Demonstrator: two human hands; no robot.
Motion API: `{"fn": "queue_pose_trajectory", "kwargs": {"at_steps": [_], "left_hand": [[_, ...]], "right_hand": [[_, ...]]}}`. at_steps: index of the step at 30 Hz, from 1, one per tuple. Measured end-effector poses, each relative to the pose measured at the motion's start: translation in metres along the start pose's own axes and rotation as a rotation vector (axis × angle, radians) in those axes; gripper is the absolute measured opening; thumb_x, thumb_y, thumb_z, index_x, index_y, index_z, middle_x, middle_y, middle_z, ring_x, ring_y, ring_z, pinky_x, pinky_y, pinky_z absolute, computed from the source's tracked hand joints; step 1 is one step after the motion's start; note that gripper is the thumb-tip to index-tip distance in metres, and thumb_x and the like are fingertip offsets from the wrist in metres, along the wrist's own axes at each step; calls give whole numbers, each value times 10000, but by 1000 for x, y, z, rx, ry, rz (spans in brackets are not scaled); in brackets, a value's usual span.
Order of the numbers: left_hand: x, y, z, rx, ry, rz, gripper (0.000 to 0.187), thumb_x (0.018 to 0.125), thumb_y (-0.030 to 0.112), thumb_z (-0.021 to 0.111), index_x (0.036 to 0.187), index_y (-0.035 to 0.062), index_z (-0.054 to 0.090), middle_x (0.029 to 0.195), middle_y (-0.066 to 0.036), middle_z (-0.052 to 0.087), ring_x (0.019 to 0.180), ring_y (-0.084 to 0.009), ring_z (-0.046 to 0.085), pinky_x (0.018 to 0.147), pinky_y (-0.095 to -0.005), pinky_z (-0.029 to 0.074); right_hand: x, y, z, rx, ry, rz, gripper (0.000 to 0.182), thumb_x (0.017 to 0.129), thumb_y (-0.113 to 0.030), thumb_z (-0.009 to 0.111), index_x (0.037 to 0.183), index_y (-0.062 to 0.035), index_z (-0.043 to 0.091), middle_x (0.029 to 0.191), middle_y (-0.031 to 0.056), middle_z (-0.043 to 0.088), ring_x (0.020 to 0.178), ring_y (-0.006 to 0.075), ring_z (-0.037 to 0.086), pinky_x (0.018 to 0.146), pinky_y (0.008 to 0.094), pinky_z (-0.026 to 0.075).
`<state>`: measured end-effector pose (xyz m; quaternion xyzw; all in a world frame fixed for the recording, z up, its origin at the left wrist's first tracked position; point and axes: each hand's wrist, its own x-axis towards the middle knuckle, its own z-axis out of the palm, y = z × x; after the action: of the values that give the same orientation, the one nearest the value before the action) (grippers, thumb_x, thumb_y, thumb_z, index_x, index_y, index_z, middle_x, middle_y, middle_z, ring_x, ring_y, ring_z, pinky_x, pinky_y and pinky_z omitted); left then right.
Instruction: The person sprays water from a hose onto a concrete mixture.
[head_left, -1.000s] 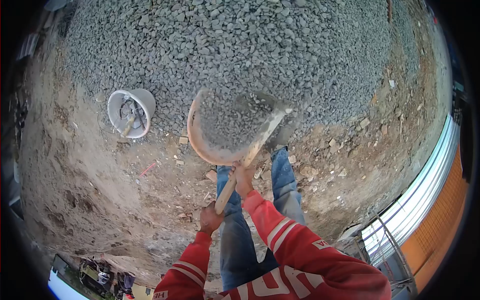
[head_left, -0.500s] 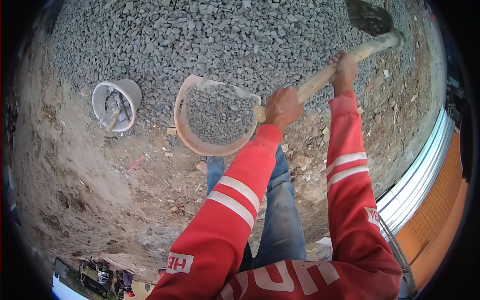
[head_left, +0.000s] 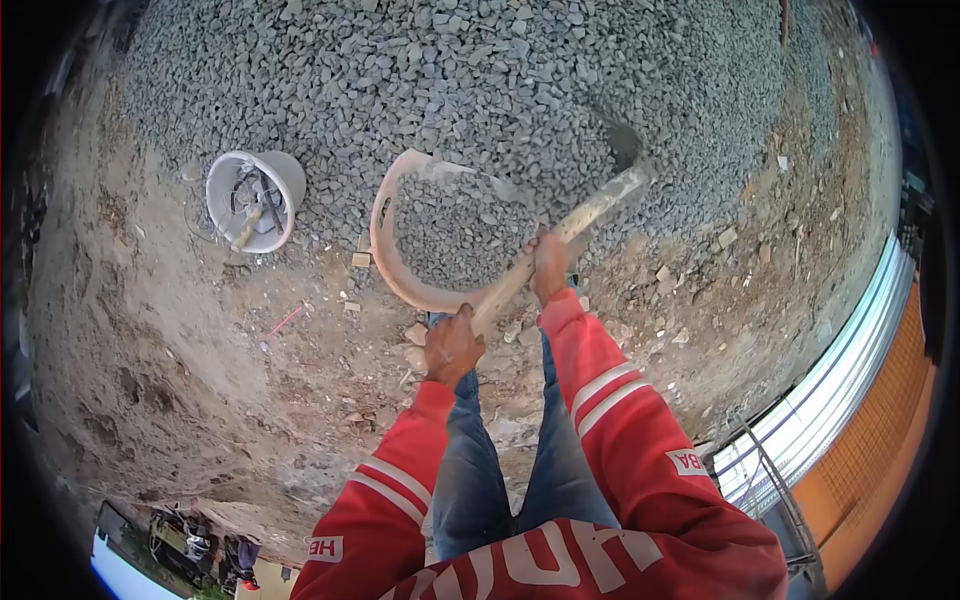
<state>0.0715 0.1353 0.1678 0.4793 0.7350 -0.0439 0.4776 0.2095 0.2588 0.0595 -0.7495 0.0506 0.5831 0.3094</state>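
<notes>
My left hand (head_left: 453, 346) is wrapped round the lower end of a hoe's wooden handle, just below the tub's near rim. Farther up the same handle, my right hand (head_left: 549, 268) grips it too. The hoe (head_left: 600, 200) slants up to the right, and its dark metal blade (head_left: 625, 146) rests at the gravel, partly hidden by stones. A pale pinkish tub (head_left: 383, 245) with a slot in its side stands before my legs, holding grey gravel. Its right side is hidden behind the handle and my right hand.
A large heap of grey gravel (head_left: 450, 80) spreads beyond the tub. To the left, a white bucket (head_left: 290, 185) lies tilted with tools inside. Dirt ground (head_left: 200, 350) with stone chips surrounds my feet. Corrugated metal sheets (head_left: 815, 380) and an orange panel (head_left: 875, 400) stand at the right.
Both hands have come down and left, closer to my body. The hoe's blade has dropped from the upper right into the gravel beside the tub.
</notes>
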Motion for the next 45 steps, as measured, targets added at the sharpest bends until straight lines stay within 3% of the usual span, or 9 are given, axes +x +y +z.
{"fn": "queue_pose_trajectory", "kwargs": {"at_steps": [9, 19, 22, 24, 32, 35, 38, 43, 45], "left_hand": [[-123, -83, 34, -33, -64, -234, 320, 647, 169, 630, 931, 42, 558, 763, -208, 615, 706, -395, 599, 653, -464, 492], [-158, -1, 13, -360, -184, 184, 357, 748, 254, 638, 998, 23, 531, 732, -173, 618, 637, -337, 614, 594, -417, 489], [-155, 14, 14, -897, -270, 67, 276, 793, 227, 612, 991, 48, 540, 676, -111, 606, 569, -219, 604, 537, -329, 469], [-153, 8, 32, -975, 15, -35, 188, 813, 181, 592, 960, 70, 558, 633, -73, 584, 524, -128, 563, 500, -269, 438], [-253, -107, 130, -1242, 435, -687, 184, 816, 180, 558, 923, 32, 578, 681, -67, 604, 524, -124, 581, 471, -251, 456], [-325, -105, 161, -1270, 552, -932, 201, 807, 201, 576, 914, 30, 579, 656, -73, 607, 539, -136, 602, 465, -277, 473], [-394, -84, 206, -1323, 624, -1019, 205, 809, 215, 580, 907, 35, 580, 656, -85, 617, 551, -146, 612, 474, -288, 482], [-468, -13, 277, -1507, 625, -1164, 226, 805, 220, 584, 917, 24, 569, 682, -99, 627, 554, -168, 615, 490, -304, 503], [-478, 21, 313, -1683, 652, -1267, 231, 796, 210, 589, 918, 16, 566, 686, -100, 628, 551, -170, 611, 493, -310, 509]], "right_hand": [[-102, 117, -38, 110, -153, 271, 86, 789, -89, 569, 789, -73, 485, 605, 25, 471, 475, 151, 460, 451, 312, 425], [-150, 10, -107, -162, 70, -209, 76, 785, -33, 543, 853, -32, 509, 636, 23, 502, 455, 115, 468, 403, 246, 408], [-120, -56, -164, -413, -25, -181, 98, 803, -95, 567, 840, -25, 508, 639, 21, 511, 493, 102, 474, 423, 248, 417], [-106, -91, -195, -648, -140, -208, 101, 813, -119, 558, 826, -34, 504, 624, 18, 505, 495, 102, 480, 424, 250, 420], [-2, -62, -329, -1518, -147, 87, 162, 770, -64, 592, 803, -44, 434, 518, 65, 473, 402, 194, 487, 324, 338, 375], [2, -38, -344, -1763, -384, 317, 515, 670, -80, 711, 1093, 28, 437, 720, 134, 579, 553, 227, 570, 423, 370, 445], [-8, -18, -358, -1942, -374, -169, 345, 710, -262, 690, 867, 36, 616, 693, 150, 627, 550, 234, 593, 420, 412, 443], [-24, -52, -294, -3206, -1482, -850, 308, 817, -312, 454, 853, -92, 666, 865, 137, 653, 766, 298, 633, 677, 421, 493], [-77, -67, -243, -2078, -457, 14, 179, 756, -152, 562, 897, -56, 616, 791, 152, 632, 719, 279, 630, 610, 428, 506]]}}
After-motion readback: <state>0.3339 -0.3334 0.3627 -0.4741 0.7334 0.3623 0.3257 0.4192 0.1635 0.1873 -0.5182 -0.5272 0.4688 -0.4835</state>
